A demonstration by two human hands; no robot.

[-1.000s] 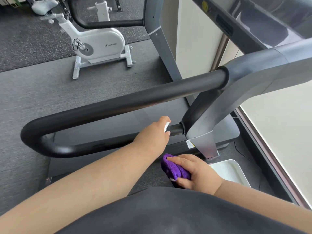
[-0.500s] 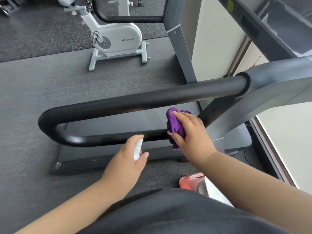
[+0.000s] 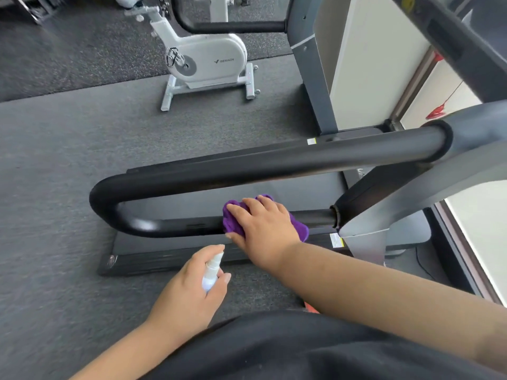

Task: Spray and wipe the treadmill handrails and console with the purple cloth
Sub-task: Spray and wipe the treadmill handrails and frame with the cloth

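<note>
The black looped treadmill handrail [image 3: 247,165] runs across the middle of the view, its lower bar [image 3: 170,226] curving back toward the grey upright. My right hand [image 3: 263,229] presses the purple cloth [image 3: 231,219] around that lower bar, right of the bend. My left hand [image 3: 189,292] holds a small white spray bottle [image 3: 211,272] below the bar, nozzle pointing up toward the rail. The console is out of view at the upper right; only a dark grey edge [image 3: 452,42] shows.
A white exercise bike [image 3: 208,61] stands on the grey floor mat behind the treadmill. The treadmill's grey upright [image 3: 365,242] and base sit at right, by a window wall [image 3: 480,229]. A second machine's grey post [image 3: 312,69] rises behind.
My right hand brought the purple cloth up from near my body onto the lower bar and slid it along. My left hand drew the spray bottle back from the bar, down toward me.
</note>
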